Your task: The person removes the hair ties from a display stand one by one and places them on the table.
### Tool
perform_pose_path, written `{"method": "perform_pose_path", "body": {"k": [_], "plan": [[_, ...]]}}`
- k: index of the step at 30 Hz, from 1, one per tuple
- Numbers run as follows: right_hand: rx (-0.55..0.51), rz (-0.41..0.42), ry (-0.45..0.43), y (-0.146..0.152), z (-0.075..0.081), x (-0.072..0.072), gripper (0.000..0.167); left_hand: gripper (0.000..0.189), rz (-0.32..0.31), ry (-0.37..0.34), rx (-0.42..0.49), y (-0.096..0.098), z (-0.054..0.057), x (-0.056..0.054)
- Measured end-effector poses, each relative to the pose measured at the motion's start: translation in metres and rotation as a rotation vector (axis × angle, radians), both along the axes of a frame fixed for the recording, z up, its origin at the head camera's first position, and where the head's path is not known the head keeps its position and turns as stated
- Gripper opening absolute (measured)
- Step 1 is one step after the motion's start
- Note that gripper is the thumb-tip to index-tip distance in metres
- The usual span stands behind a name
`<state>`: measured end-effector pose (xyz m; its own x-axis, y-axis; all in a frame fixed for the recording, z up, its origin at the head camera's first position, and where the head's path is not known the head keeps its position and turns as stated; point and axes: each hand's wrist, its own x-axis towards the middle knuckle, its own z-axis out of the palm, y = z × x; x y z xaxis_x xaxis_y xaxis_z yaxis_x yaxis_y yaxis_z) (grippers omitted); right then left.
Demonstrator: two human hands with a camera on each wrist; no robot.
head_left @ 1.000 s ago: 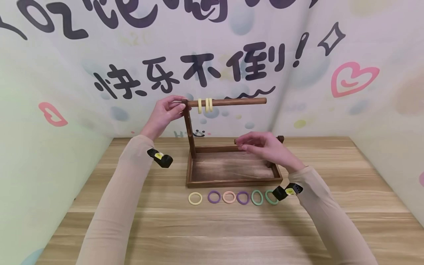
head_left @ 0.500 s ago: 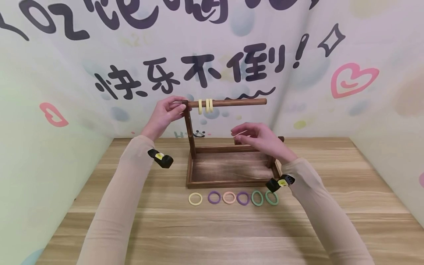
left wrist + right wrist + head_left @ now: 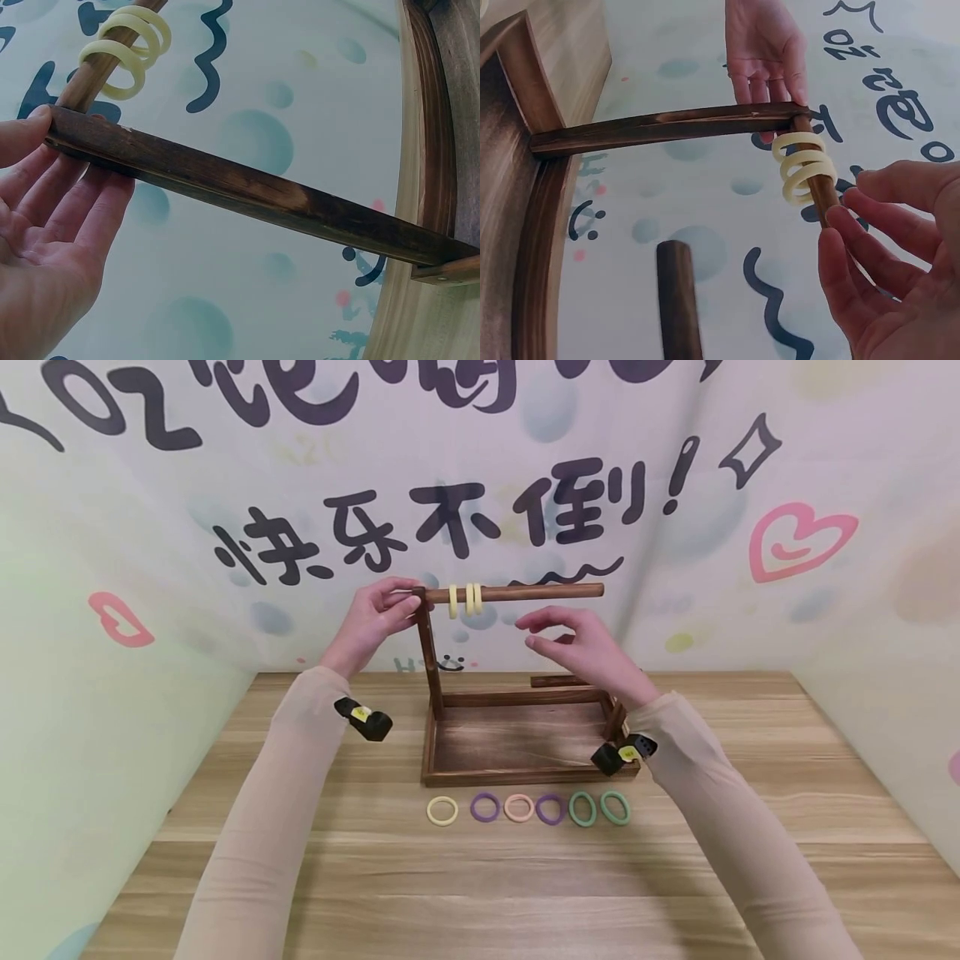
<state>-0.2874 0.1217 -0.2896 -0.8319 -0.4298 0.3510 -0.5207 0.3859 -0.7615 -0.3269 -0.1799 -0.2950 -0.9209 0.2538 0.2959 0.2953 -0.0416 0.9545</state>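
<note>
My left hand (image 3: 378, 610) grips the top of the upright post (image 3: 427, 652) of a dark wooden stand, thumb on the end and fingers behind it. Three pale yellow hair ties (image 3: 453, 608) hang on the upper rod (image 3: 543, 591), near that post. Below the rod's free half is my right hand (image 3: 581, 639), fingers loosely curved and holding nothing. In the right wrist view its fingertips (image 3: 832, 240) appear close to the rod (image 3: 825, 199); whether they touch it I cannot tell. A shorter lower rod (image 3: 553, 682) is partly hidden behind the right hand.
The stand's tray (image 3: 525, 776) sits on the wooden table. In front lie a yellow hair tie (image 3: 442, 823), a purple one (image 3: 485, 819), a peach one (image 3: 519, 820), another purple one (image 3: 551, 822) and two green ones (image 3: 573, 810). A printed cloth (image 3: 360, 635) hangs behind.
My right hand has risen from beside the lower rod toward the upper rod, uncovering the lower rod's tip and the rightmost green hair tie. The left hand has stayed on the post.
</note>
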Motion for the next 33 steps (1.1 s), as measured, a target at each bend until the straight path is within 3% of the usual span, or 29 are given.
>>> {"method": "perform_pose_path", "body": {"k": [12, 22, 29, 33], "plan": [[0.073, 0.059, 0.180, -0.019, 0.029, -0.014, 0.024, 0.025, -0.006, -0.009, 0.026, 0.001, 0.001, 0.003], [0.078, 0.103, 0.077, -0.036, 0.045, -0.031, 0.026, 0.025, 0.004, 0.004, 0.007, 0.000, 0.001, 0.002], [0.187, 0.056, 0.046, -0.045, 0.041, -0.046, 0.033, 0.027, 0.000, -0.012, 0.018, 0.000, 0.002, 0.002], [0.191, 0.052, 0.036, -0.049, 0.038, -0.050, 0.033, 0.027, 0.003, -0.013, 0.020, 0.000, 0.002, 0.002]]}}
